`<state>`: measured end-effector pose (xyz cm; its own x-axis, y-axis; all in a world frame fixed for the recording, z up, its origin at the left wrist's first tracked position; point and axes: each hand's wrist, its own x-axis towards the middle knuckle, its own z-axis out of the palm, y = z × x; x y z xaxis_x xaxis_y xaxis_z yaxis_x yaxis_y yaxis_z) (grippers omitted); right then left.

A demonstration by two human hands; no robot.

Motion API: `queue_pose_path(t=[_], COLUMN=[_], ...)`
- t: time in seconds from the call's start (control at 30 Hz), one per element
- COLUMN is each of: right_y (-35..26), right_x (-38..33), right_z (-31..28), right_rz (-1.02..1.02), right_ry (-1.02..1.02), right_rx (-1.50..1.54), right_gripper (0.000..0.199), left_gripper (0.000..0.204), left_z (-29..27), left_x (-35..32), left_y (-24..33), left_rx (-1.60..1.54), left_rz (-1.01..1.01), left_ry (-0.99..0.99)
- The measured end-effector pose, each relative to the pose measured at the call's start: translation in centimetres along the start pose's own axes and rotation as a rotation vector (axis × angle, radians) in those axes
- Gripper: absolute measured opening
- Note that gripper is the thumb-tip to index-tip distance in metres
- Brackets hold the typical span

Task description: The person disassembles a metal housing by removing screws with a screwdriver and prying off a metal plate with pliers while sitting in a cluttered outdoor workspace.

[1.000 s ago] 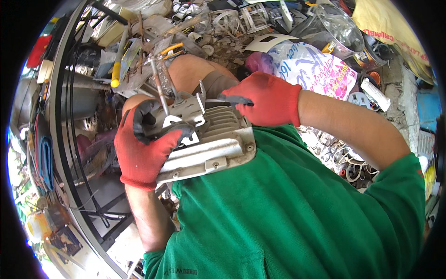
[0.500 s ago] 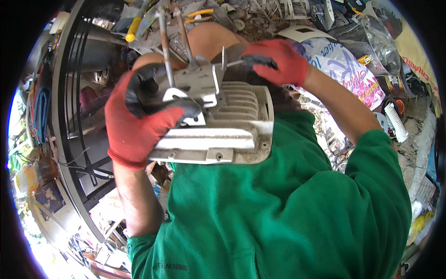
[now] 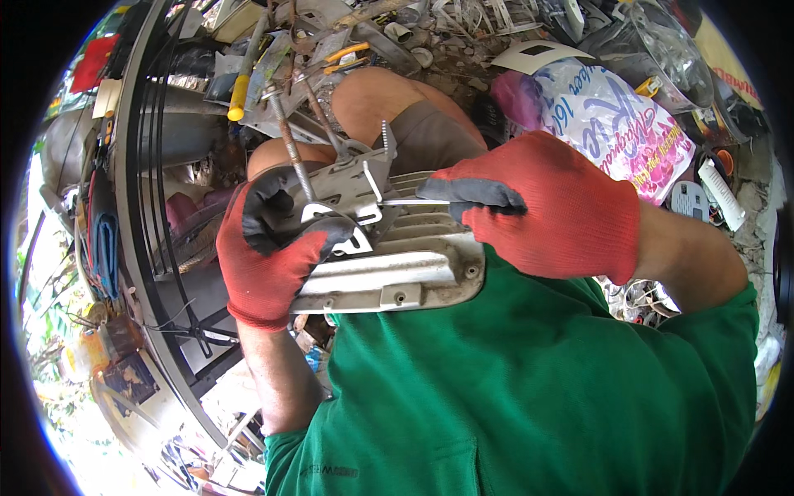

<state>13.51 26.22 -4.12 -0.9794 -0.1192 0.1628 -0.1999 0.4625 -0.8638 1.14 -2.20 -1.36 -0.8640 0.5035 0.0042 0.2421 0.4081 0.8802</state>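
A grey, dusty metal housing with raised ribs (image 3: 389,277) rests against my lap and green shirt. On top of it sits a slotted metal bracket (image 3: 339,186), from which two long rusty bolts (image 3: 291,149) stick up. My left hand (image 3: 269,248), in a red glove with black fingertips, is closed round the bracket's left side, thumb over a bent tab. In my right hand (image 3: 538,207), gloved alike, a thin silver metal rod (image 3: 405,202) is pinched between thumb and fingers. Its tip meets the bracket's right edge; the end inside the glove is hidden.
A dark metal frame (image 3: 132,207) stands close on my left. Beyond my knees lie scrap and tools, among them a yellow-handled tool (image 3: 238,103). To the right are a printed plastic bag (image 3: 612,124) and a white tube (image 3: 721,194).
My right hand has come nearer and lower, bringing the rod level across the ribs to the bracket. Left hand, bracket and housing have shifted slightly right and down in view.
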Motion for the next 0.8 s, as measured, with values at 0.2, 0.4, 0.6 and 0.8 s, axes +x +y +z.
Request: queue_pose_path(t=[0.2,0.4,0.6,0.8], right_y=[-1.0,-3.1,-3.1,-3.3], right_x=[0.4,0.6,0.8,0.8], right_z=[-0.3,-0.9,-0.7,-0.8], right_rz=[-0.188,-0.108,-0.135,-0.104], right_ry=[0.057,-0.067,-0.026,-0.060], right_rx=[-0.246,-0.321,-0.358,-0.364], right_gripper=[0.034,0.037,0.036,0.038], left_gripper=[0.065,0.061,0.057,0.062], left_z=[-0.2,-0.4,0.3,-0.3], left_x=[0.1,0.3,0.5,0.7], left_y=[-0.4,-0.5,0.2,-0.6], left_rx=[0.078,0.070,-0.086,0.063], left_rz=[0.066,0.064,0.032,0.077], left_ry=[0.023,0.015,-0.007,0.014])
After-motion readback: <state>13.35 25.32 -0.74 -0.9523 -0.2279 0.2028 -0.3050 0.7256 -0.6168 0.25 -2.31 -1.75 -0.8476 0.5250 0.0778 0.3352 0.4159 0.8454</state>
